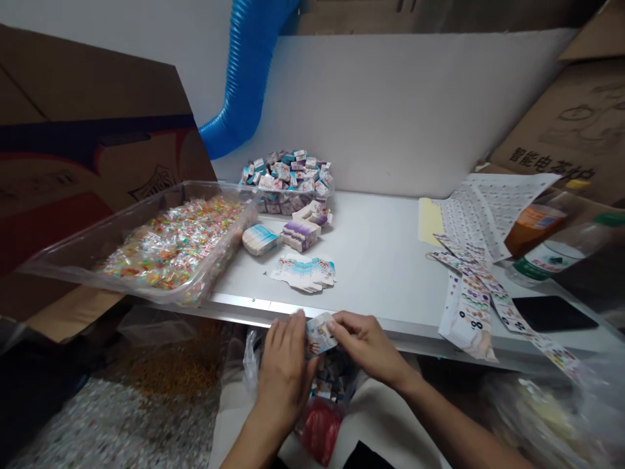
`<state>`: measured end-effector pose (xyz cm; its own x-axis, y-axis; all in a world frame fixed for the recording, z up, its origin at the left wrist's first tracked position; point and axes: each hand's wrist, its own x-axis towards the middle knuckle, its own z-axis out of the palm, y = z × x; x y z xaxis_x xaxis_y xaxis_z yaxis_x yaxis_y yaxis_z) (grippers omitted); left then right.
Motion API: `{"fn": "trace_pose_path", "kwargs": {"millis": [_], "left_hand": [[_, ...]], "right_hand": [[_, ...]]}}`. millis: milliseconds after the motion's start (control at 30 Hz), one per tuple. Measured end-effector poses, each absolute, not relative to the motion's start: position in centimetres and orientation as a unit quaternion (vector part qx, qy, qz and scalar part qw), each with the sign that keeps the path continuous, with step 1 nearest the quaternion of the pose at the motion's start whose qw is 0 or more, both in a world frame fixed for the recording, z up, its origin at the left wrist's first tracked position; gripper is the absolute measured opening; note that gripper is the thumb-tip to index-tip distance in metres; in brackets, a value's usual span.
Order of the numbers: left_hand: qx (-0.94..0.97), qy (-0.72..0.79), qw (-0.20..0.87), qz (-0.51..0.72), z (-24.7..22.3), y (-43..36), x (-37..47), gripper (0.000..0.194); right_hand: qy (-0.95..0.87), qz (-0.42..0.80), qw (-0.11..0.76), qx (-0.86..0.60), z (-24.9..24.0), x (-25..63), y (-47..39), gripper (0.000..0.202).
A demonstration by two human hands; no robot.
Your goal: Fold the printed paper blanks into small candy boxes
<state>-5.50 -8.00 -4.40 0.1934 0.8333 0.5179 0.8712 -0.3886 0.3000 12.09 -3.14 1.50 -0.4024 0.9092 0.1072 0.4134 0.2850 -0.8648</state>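
Note:
A small printed card box [320, 334], pale with coloured pictures, is held between my two hands just in front of the table edge. My left hand [287, 365] has its fingers together against the box's left side. My right hand [364, 342] pinches its right side between thumb and fingers. On the table beyond lie a fanned row of flat blue-and-white cartons [305, 272], a blue-and-white stack [261, 240] and a purple-and-white stack [301, 233]. Below my hands, a bag of small boxes [332, 384] sits on the lap above a red bundle [319, 431].
A clear tray of colourful wrapped pieces [176, 244] overhangs the table's left edge. Behind is a tub heaped with small boxes [288, 182]. Printed sheets [476, 208], sticker strips [473, 312], a black phone [554, 313] and bottles [549, 260] lie right. A blue hose [249, 71] hangs behind.

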Motion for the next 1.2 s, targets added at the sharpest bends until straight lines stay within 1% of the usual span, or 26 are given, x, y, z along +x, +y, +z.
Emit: {"fn": "trace_pose_path", "kwargs": {"millis": [100, 200, 267, 367, 433, 533, 633, 700, 767, 900, 1033, 1100, 1200], "left_hand": [[-0.798, -0.532, -0.011, -0.282, -4.6, -8.0, -5.1, 0.061], [-0.804, -0.535, -0.017, -0.258, -5.1, -8.2, -5.0, 0.057], [-0.809, -0.536, -0.01, -0.241, -5.1, -8.2, -4.8, 0.053], [-0.805, -0.549, -0.003, -0.223, -5.0, -8.1, -4.3, 0.047], [-0.798, -0.56, 0.003, -0.224, -5.2, -8.1, -3.9, 0.047], [-0.795, -0.555, -0.011, -0.245, -5.7, -8.0, -3.7, 0.054], [-0.793, -0.528, -0.08, -0.292, -6.0, -8.1, -3.7, 0.054], [-0.779, -0.517, -0.13, -0.33, -6.1, -8.1, -3.7, 0.05], [-0.76, -0.516, -0.149, -0.366, -6.2, -8.1, -3.5, 0.048], [-0.745, -0.513, -0.138, -0.403, -6.6, -7.8, -3.1, 0.043], [-0.72, -0.521, -0.143, -0.435, -7.0, -7.5, -2.7, 0.041], [-0.713, -0.521, -0.136, -0.45, -7.1, -7.5, -2.6, 0.041], [-0.724, -0.51, -0.108, -0.453, -7.4, -7.7, -2.4, 0.041]], "right_hand": [[-0.689, 0.493, 0.284, -0.447, -0.1, 12.1, -3.3, 0.02], [-0.677, 0.532, 0.26, -0.437, -1.6, 12.4, -2.5, 0.01], [-0.699, 0.505, 0.241, -0.446, -2.2, 12.4, -2.3, 0.008], [-0.75, 0.407, 0.212, -0.476, -2.3, 12.1, -2.4, 0.013], [-0.772, 0.352, 0.2, -0.49, -2.0, 11.9, -2.4, 0.015], [-0.783, 0.343, 0.192, -0.482, -1.6, 11.9, -2.3, 0.018], [-0.778, 0.371, 0.194, -0.469, -1.5, 12.2, -1.9, 0.017], [-0.757, 0.399, 0.208, -0.474, -1.6, 12.3, -1.7, 0.012], [-0.726, 0.439, 0.237, -0.474, -1.7, 12.4, -1.8, 0.012], [-0.65, 0.532, 0.33, -0.432, -2.0, 12.0, -3.0, 0.022], [-0.53, 0.647, 0.413, -0.36, -2.8, 11.3, -4.8, 0.03], [-0.473, 0.674, 0.44, -0.359, -3.5, 10.7, -5.4, 0.033], [-0.433, 0.665, 0.46, -0.398, -4.4, 9.8, -5.9, 0.036]]}}
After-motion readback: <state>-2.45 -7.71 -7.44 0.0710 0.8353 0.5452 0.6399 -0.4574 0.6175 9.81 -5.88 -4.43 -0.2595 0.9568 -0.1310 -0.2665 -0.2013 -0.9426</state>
